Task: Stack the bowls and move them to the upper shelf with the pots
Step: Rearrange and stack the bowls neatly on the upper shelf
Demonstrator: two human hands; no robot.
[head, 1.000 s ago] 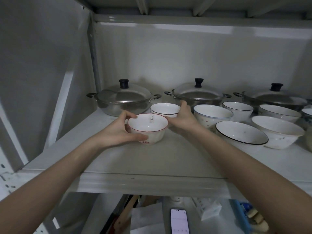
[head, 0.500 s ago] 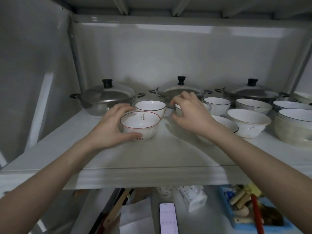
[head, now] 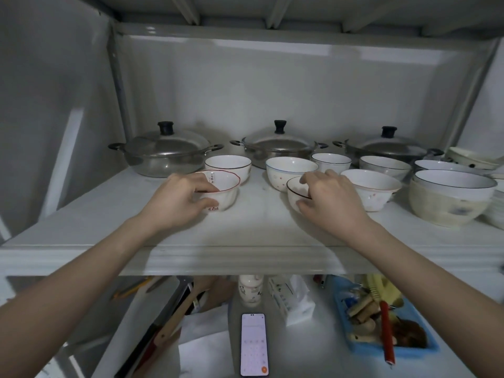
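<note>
Left hand [head: 177, 203] grips the red-rimmed bowl [head: 222, 190], thumb on its near wall, fingers over the rim. Right hand [head: 330, 203] grips the dark-rimmed bowl [head: 296, 193] likewise. Both bowls stand on the upper shelf [head: 245, 257], mid-front, apart; three lidded pots [head: 278, 145] line its back edge.

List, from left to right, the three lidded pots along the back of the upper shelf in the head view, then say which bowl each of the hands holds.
Left pot → middle pot → right pot. The left hand grips the red-rimmed bowl; the right hand grips the dark-rimmed bowl.
</note>
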